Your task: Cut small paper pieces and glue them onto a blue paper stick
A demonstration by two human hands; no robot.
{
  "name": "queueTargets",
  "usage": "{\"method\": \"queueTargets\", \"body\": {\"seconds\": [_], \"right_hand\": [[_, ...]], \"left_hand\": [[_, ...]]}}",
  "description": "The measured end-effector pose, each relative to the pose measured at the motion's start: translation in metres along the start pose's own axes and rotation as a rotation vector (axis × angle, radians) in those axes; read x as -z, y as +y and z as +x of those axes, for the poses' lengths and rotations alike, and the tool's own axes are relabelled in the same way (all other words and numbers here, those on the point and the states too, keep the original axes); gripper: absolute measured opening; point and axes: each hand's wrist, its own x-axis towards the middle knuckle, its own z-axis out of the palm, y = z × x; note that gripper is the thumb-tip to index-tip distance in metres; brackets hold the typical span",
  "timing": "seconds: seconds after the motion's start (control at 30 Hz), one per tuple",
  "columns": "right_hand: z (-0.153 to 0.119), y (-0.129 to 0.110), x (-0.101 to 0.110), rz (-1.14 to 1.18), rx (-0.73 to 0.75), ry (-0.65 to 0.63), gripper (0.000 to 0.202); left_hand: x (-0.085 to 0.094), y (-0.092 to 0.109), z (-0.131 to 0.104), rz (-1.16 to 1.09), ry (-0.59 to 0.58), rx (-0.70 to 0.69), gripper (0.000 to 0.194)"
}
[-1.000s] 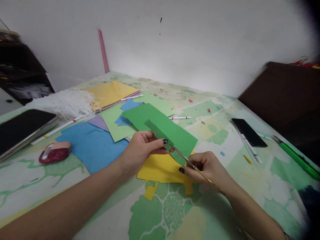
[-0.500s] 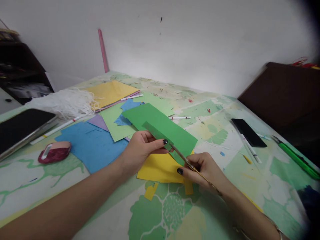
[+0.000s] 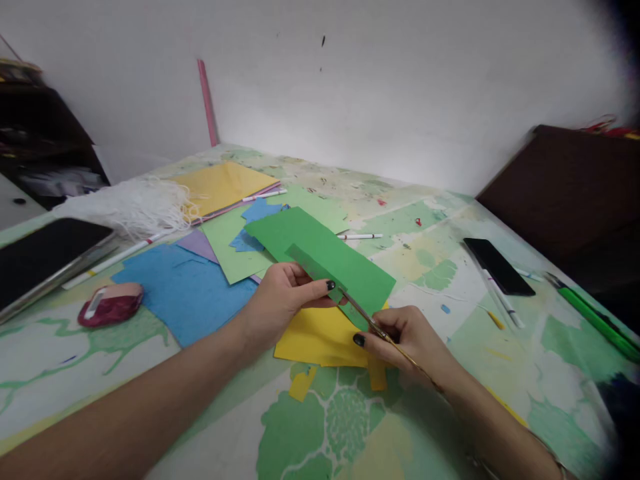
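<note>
My left hand (image 3: 295, 287) pinches the lower edge of a green sheet of paper (image 3: 327, 250), thumb on top. My right hand (image 3: 407, 340) grips a pair of gold-handled scissors (image 3: 383, 333). Their blades lie at the near edge of the green sheet, the tips close to my left thumb. The sheet is held tilted above the table. Beneath it is a yellow sheet of paper (image 3: 317, 340), with a small yellow scrap (image 3: 303, 385) just in front. Part of the scissors' handles is hidden by my right fingers.
Blue paper (image 3: 185, 300), light green paper (image 3: 227, 247) and a yellow-orange sheet (image 3: 227, 180) lie to the left, near white string (image 3: 130, 203). A maroon eraser-like object (image 3: 110, 307) sits nearer. On the right are a black phone (image 3: 497, 265), a white marker (image 3: 503, 300) and a green cutter (image 3: 597, 320).
The scissor blades have closed slightly along the edge of the green sheet. Both hands stay in nearly the same place.
</note>
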Motion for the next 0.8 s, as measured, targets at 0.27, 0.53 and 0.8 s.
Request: {"method": "queueTargets", "body": {"seconds": [0.27, 0.53, 0.8], "right_hand": [[0.0011, 0.0021, 0.0003, -0.031, 0.005, 0.012, 0.042], [0.0031, 0.0050, 0.0016, -0.075, 0.043, 0.027, 0.044], [0.0032, 0.0073, 0.0034, -0.113, 0.081, 0.017, 0.045]], "left_hand": [[0.0012, -0.0010, 0.0004, -0.001, -0.005, -0.007, 0.019], [0.0006, 0.0007, 0.0008, 0.020, 0.004, 0.010, 0.019], [0.0051, 0.0023, 0.0031, 0.048, -0.080, 0.041, 0.018]]}}
